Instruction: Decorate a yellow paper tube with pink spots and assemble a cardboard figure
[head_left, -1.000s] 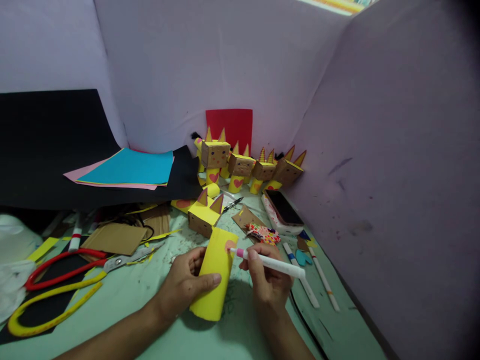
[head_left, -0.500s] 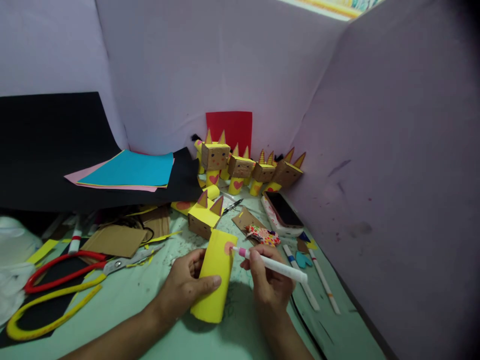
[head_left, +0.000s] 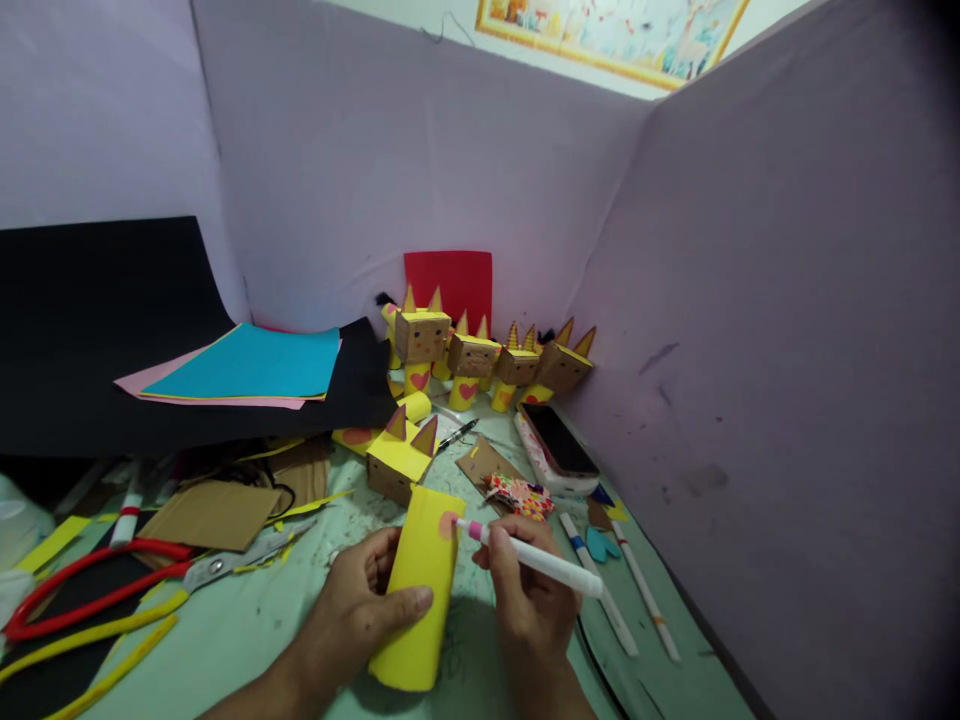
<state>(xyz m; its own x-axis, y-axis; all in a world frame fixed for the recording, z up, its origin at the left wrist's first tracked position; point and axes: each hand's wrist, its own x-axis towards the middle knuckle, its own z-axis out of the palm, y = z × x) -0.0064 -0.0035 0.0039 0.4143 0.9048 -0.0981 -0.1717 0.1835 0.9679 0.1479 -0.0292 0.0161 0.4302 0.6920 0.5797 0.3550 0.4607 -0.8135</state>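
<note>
Okay, so the left hand (head_left: 360, 610) has the yellow tube (head_left: 421, 635) gripped from the side, thumb laid across the front and fingers curled behind, forearm coming in from the bottom edge. The right hand (head_left: 529, 600) is pinching a white marker (head_left: 551, 567) pen-style, its tip right at the edge of a pinkish spot (head_left: 447, 525) near the tube's top. Tube's tilted a bit, top leaning right, either on or just above the green table (head_left: 247, 640), can't tell which.

Right behind it sits a box head (head_left: 401, 460) with two ears, and the tube's top covers a bit of its lower corner. A floral scrap (head_left: 517, 495) is just past the right hand, with a phone (head_left: 559, 440) lying on a white case (head_left: 527, 450) further back. Over on the left, big scissors (head_left: 216, 567) lie next to some cardboard (head_left: 214, 515), and a blue sheet (head_left: 255, 362) tops a stack on black paper (head_left: 97, 330).

Count-wise: four box-headed figures (head_left: 424, 338) in a row at the back, two ears each, by one red sheet (head_left: 448, 278); two loose markers (head_left: 600, 590) on the right, one red-banded marker (head_left: 129, 508) on the left; one pen (head_left: 459, 433); one framed picture (head_left: 615, 35) up top
</note>
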